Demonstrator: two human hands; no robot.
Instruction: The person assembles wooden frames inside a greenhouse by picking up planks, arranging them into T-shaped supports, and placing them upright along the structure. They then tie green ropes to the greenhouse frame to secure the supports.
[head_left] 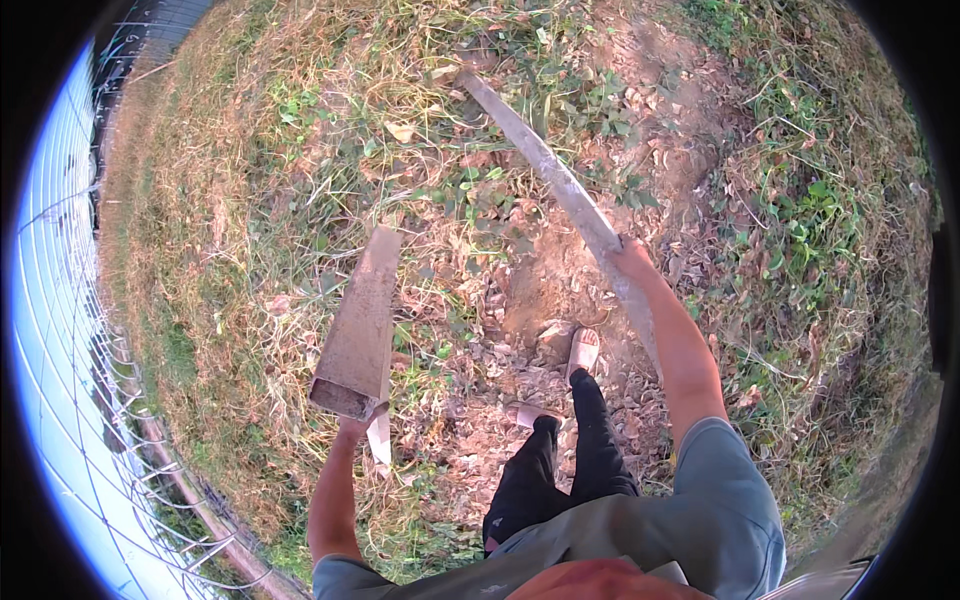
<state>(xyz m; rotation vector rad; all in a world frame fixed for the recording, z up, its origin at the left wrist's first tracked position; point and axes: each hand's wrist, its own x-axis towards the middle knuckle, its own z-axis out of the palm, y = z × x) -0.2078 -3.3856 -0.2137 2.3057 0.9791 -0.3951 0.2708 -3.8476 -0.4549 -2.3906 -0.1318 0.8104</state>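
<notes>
Low on the left, my left hand (pixel 354 424) is closed on the near end of a hollow rectangular tube (pixel 362 310), brownish grey and dirty, its open end toward me. The tube points away over the dry grass. A pale strip (pixel 379 440) shows just beside that hand; whether it joins the tube I cannot tell. On the right, my right hand (pixel 630 262) grips the edge of a long, narrow grey board (pixel 550 170). This board slants from far left down to my right forearm, and its far end reaches the grass.
Dry grass, vines and fallen leaves (pixel 680 240) cover the ground. Bare soil (pixel 545 280) shows ahead of my light-coloured shoe (pixel 584 350). A wire fence (pixel 75 330) curves along the left side. Denser green weeds (pixel 810 230) grow on the right.
</notes>
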